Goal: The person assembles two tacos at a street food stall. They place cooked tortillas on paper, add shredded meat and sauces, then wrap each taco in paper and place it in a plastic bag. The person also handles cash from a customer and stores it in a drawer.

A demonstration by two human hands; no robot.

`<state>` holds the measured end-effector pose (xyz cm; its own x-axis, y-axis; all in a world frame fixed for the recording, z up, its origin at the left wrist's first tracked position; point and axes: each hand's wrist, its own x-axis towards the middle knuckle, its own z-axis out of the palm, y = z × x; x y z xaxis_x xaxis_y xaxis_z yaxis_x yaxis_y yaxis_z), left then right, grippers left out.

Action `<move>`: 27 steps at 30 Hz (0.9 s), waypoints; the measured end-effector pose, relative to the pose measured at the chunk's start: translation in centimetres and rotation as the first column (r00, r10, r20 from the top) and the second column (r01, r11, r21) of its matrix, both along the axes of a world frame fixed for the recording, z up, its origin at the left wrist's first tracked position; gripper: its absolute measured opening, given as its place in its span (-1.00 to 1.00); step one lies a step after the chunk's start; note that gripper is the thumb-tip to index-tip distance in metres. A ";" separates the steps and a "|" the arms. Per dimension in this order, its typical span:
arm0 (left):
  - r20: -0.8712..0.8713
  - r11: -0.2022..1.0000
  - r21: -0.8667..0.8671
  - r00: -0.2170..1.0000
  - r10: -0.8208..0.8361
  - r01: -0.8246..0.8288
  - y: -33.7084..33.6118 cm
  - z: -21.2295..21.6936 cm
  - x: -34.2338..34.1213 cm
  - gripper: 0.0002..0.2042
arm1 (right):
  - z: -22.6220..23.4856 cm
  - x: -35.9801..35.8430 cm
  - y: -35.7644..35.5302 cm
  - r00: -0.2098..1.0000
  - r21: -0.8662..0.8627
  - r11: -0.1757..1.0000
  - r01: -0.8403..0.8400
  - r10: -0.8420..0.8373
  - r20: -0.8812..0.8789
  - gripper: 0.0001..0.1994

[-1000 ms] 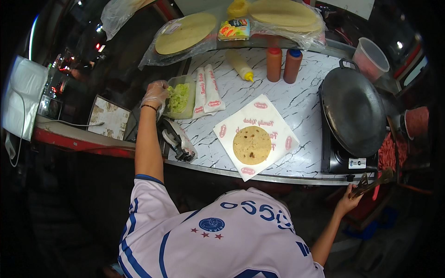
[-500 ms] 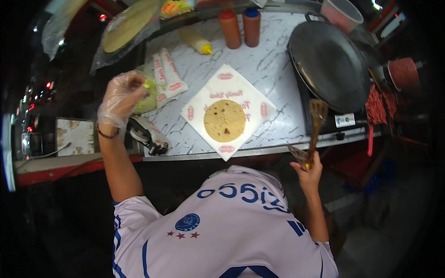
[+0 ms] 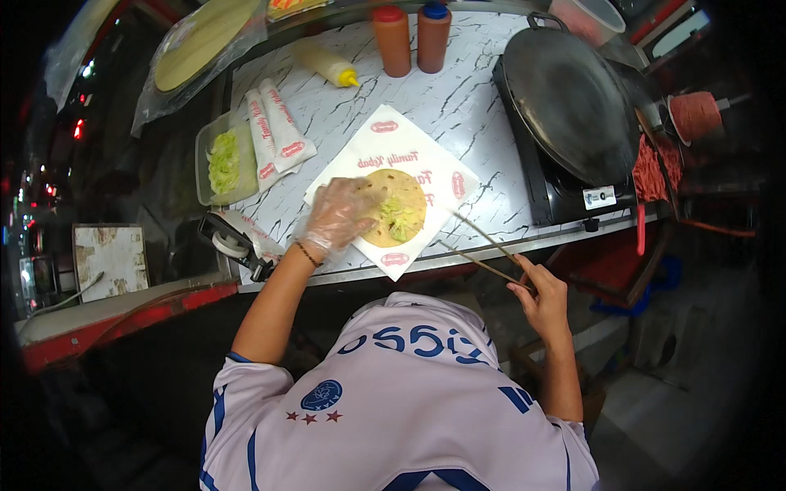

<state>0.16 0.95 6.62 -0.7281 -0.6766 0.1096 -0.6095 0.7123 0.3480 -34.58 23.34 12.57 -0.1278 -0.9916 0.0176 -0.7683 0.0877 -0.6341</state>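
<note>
On a square of printed white paper, a round flatbread lies flat, topped with shredded lettuce — the gloved left hand spreads over its left side, fingers partly bent; whether they grip anything cannot be told. At right, the bare right hand pinches tongs between thumb and fingers — their two arms apart, tips near the paper's edge. Beyond sit a clear lettuce container, left, and a black pan, right.

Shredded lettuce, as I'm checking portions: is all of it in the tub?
No, some lettuce lies on the flatbread by the left hand, with more in the tub.
</note>
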 end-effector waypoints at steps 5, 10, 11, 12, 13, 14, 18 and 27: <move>-0.071 0.994 0.001 0.992 0.108 -0.108 0.4 0.6 -0.2 -0.68 | 0.6 0.9 -2.0 0.972 -0.023 0.987 -0.156 0.149 -0.183 -0.50; -0.038 0.990 0.074 0.991 0.126 -0.123 0.7 -0.5 -0.3 -0.75 | 0.2 2.0 -3.5 0.974 -0.052 0.988 -0.144 0.132 -0.186 -0.54; -0.029 0.979 0.113 0.984 0.175 -0.170 0.5 -0.6 0.1 -0.75 | 0.2 2.0 -3.7 0.986 -0.039 0.993 -0.111 0.105 -0.129 -0.54; 0.000 0.971 0.100 0.976 0.217 -0.216 0.6 -0.6 0.6 -0.75 | 0.3 1.9 -3.9 0.992 -0.040 0.995 -0.093 0.089 -0.087 -0.54; -0.017 0.985 0.097 0.989 0.148 -0.146 0.5 -0.6 1.0 -0.75 | 0.4 1.8 -4.1 0.987 -0.052 0.992 -0.112 0.105 -0.120 -0.53; 0.017 0.987 0.100 0.992 0.126 -0.127 0.7 -0.4 1.4 -0.74 | 0.4 1.6 -4.2 0.983 -0.045 0.991 -0.130 0.123 -0.134 -0.53; -0.117 0.980 -0.101 0.980 0.158 -0.170 0.1 2.3 4.2 -0.72 | 0.2 1.8 -4.7 0.986 -0.057 0.990 -0.127 0.120 -0.117 -0.51; 0.200 0.697 -0.024 0.680 0.706 -0.716 -12.9 5.4 19.6 -0.67 | -1.8 2.7 -4.5 0.993 -0.104 0.993 -0.056 0.066 0.094 -0.40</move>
<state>19.78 -11.95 12.01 -0.0274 -0.9994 -0.0216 -0.9792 0.0225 0.2018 -31.84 18.89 10.78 -0.0729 -0.9914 0.1083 -0.7049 -0.0256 -0.7088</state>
